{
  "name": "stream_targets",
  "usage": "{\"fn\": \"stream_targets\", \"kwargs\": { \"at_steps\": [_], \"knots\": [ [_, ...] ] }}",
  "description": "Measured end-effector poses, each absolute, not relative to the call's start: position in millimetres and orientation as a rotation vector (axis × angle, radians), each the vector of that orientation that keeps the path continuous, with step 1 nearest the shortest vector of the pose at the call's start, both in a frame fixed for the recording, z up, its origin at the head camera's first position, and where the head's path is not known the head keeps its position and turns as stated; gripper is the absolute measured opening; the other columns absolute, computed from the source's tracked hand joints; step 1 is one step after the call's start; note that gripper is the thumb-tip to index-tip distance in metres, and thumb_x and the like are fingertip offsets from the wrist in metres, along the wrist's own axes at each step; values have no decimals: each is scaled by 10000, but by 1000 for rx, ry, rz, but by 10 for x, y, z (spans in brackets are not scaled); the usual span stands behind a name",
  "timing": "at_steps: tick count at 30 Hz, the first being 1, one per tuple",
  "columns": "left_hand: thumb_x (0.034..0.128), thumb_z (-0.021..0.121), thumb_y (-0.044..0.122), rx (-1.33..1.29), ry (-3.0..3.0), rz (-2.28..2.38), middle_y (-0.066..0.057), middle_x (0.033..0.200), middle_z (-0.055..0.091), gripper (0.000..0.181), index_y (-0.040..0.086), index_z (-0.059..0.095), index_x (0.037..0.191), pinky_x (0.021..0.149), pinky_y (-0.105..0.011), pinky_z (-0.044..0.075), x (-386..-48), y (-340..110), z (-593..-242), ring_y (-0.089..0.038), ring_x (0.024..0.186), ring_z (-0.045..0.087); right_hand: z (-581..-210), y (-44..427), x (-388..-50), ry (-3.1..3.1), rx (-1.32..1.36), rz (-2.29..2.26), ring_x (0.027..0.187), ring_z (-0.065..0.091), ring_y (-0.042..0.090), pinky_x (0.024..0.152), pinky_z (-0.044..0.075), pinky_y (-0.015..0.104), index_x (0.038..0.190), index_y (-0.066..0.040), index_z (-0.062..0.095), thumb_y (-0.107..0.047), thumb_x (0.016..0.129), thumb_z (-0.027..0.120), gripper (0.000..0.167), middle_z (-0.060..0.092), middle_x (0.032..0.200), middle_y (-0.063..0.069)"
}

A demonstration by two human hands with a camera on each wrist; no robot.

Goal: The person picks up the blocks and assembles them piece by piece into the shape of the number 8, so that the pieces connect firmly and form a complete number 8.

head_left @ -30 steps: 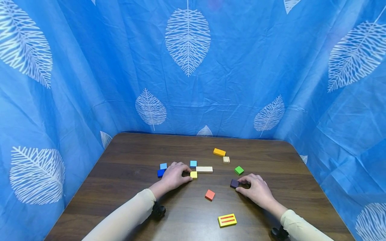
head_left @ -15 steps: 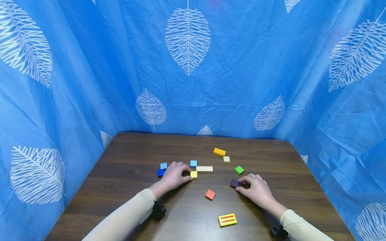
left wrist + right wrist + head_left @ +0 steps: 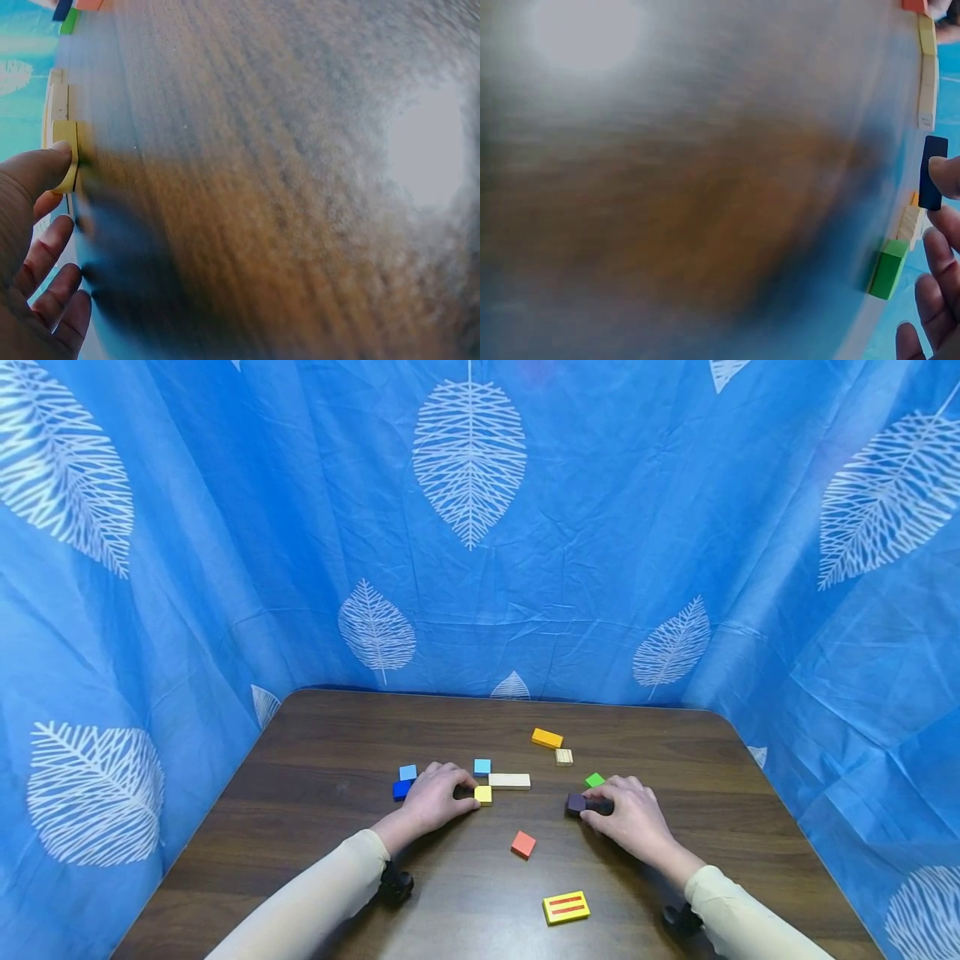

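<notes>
1. Left hand point(image 3: 433, 797) is pinching the yellow wooden-looking block point(image 3: 484, 796), roughly midway between the worktop's point(image 3: 322, 752) side edges; likely steadying.
2. Right hand point(image 3: 632, 814) is pinching the dark-purple wooden-looking block point(image 3: 575, 805), nearer the right edge; likely keeping its left face free.

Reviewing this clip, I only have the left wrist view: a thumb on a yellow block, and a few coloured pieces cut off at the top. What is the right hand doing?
Observer: The head and right wrist views show the right hand pinching a dark block.
Reviewer: Is there anything on the table to the left of the left hand?
Observer: Yes, in the head view a dark blue block shows to the left of the left hand.
Reviewer: And which block lies closest to the person?
Observer: A yellow block with red stripes, seen in the head view.
</notes>
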State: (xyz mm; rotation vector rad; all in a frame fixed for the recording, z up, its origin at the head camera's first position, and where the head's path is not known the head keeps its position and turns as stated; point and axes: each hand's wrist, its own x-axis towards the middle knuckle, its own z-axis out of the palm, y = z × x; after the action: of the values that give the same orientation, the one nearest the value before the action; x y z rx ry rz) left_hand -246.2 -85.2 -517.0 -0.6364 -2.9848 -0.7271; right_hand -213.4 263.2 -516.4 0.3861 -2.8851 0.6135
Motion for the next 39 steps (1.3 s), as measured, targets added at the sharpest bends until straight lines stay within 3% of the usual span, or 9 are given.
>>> {"fn": "stream_targets", "kwargs": {
  "at_steps": [16,22,39],
  "knots": [
    [893,800,387,-615,-2986,-730,35,1061,668,269,199,757,1080,927,-445,465,-2460,-851,-5189,-226,1055,549,-5112,2345,-2620,-2886,431,644,1014,500,254,819,351,448,1097,-221,795,-371,846,840,296,644,974,-46],
    [892,799,397,-608,-2987,-716,40,1073,667,266,210,758,1077,932,-448,463,-2460,-849,-5194,-224,1063,548,-5108,2264,-2715,-2887,457,602,1030,493,264,814,343,436,1104,-230,798,-383,847,834,301,662,1018,-25],
    [891,800,390,-598,-2994,-734,34,1075,665,266,204,757,1076,943,-463,463,-2439,-844,-5175,-233,1084,552,-5091,2135,-2867,-2932,454,577,1012,451,256,815,334,423,1107,-240,807,-377,858,824,285,610,950,-37]
  ]
}}
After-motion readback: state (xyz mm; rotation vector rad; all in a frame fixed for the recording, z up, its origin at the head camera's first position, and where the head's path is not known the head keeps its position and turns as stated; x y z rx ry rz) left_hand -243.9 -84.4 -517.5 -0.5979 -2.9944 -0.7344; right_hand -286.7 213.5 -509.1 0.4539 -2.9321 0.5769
